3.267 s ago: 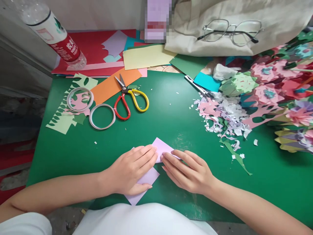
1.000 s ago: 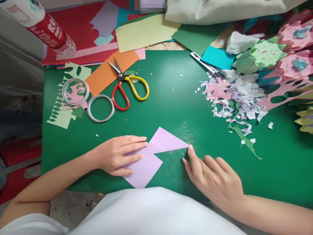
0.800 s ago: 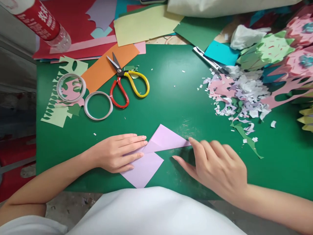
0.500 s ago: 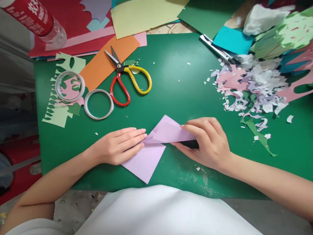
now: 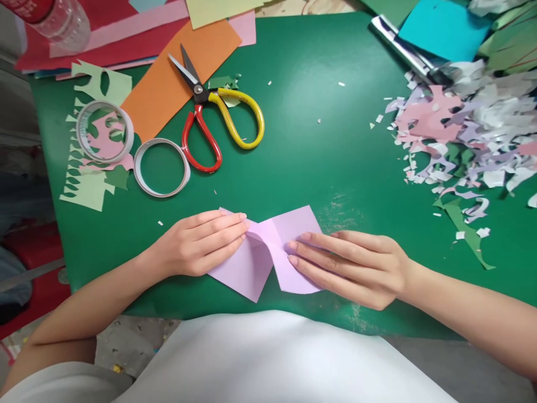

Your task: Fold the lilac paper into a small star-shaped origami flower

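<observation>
A lilac paper sheet (image 5: 268,252) is pressed flat near the table's (image 5: 319,157) front edge by the left hand (image 5: 201,246) and right hand (image 5: 352,266) (fingers spread, nothing pinched). Farther off, scissors (image 5: 218,120) and tape rings (image 5: 161,168) are seen.

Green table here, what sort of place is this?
Probably a paper-craft work table: scissors, tape rolls, a heap of paper scraps, and both hands pressing a folded lilac sheet.

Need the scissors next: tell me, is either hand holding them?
No: the scissors lie alone on the green mat while both hands press the lilac paper.
</observation>
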